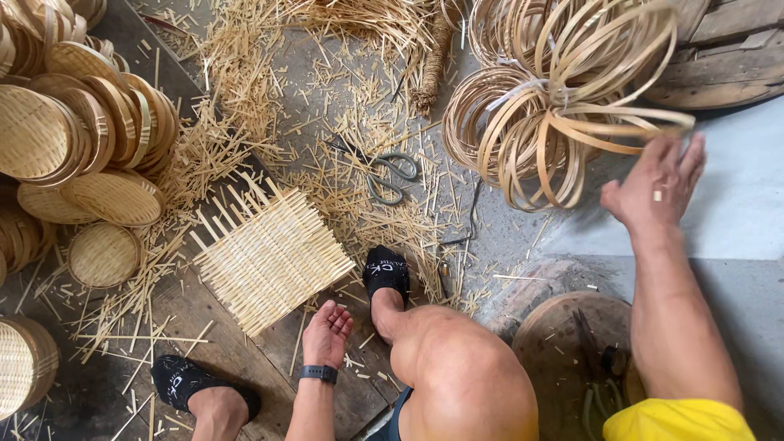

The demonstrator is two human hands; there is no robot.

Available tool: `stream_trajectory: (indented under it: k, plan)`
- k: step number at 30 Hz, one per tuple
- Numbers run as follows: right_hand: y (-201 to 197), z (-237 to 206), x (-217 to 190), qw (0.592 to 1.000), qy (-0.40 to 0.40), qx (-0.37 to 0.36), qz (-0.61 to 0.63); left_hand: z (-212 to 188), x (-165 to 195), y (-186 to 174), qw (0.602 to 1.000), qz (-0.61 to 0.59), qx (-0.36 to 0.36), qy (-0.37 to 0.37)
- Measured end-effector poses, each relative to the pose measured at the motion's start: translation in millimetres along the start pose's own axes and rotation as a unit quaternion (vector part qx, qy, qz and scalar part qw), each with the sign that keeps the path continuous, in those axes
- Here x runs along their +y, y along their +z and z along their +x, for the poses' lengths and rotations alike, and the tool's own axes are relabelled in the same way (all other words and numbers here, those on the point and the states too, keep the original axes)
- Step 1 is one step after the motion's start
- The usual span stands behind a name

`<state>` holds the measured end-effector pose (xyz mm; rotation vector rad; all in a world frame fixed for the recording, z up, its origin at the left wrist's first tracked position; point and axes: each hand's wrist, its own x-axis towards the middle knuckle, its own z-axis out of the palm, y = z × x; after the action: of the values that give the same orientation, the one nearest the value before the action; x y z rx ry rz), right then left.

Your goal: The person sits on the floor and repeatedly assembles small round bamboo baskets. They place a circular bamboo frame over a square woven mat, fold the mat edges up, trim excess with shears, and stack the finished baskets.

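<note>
The right hand [657, 181] reaches up to a bundle of bamboo hoops [539, 131], its fingers at the lowest strips; whether they pinch a strip cannot be told. That bundle is one of two hoop bundles; the second [563, 41] lies just above it, touching. The left hand [327, 333], wearing a black wristband [318, 373], rests open, palm up and fingers loosely spread, on the wooden floor [220, 343] just below one square woven bamboo mat [272, 255]. Two feet in black socks flank that hand, left [184, 380] and right [385, 271]. One pair of scissors [384, 173] lies among scattered bamboo splinters [245, 106]. Stacked round woven trays [82, 139], too many to count, fill the left side.
</note>
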<state>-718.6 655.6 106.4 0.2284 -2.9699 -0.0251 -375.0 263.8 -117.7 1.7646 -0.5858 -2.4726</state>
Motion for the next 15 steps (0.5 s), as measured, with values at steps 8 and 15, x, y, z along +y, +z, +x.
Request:
stream_trajectory:
  k: [8, 15]
  plan:
    - [88, -91, -178, 0.895, -0.201, -0.245, 0.315, 3, -9, -3, 1.0, 0.025, 0.007, 0.004]
    - [181, 47, -221, 0.881, -0.372, -0.224, -0.188, 21, -6, -25, 0.999, 0.017, 0.044, 0.021]
